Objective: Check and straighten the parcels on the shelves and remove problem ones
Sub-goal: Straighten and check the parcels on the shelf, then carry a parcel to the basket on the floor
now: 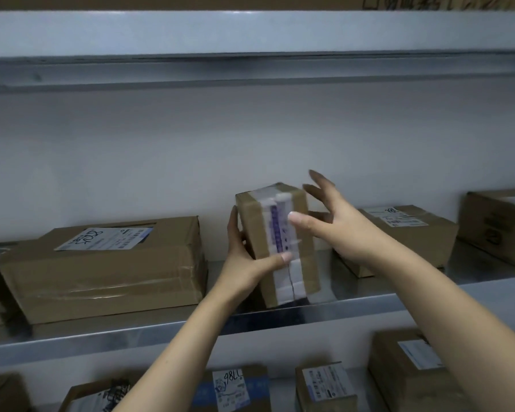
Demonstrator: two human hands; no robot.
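Small cardboard parcel (275,245) is standing on end, tilted a little, near the front lip of the middle shelf (101,337), in the gap between two bigger boxes. To its left the large flat box (101,269) is lying squarely with its label facing up, so it is serving as a fair line to square against. The left hand (244,257) is gripping the parcel's lower left edge, fingers curled round the side and the thumb pressing across the front. The white tape (280,230) with purple print is running down the front face, and low down a dark line is showing in it that may be a split, though blur is making this hard to judge. The right hand (333,230) is hovering wide open at the upper right corner, fingers spread and holding nothing; its thumb tip is lying over the taped face, and whether it is touching cannot be told. Beyond it the labelled box (405,233) is sitting close behind the parcel's right side. The step in hand looks like checking this parcel, so bringing the right hand onto the far edge for a two-sided hold, then turning it slowly to read the tape seam, is probably the careful way. The lip is close, so the bottom edge needs steadying.
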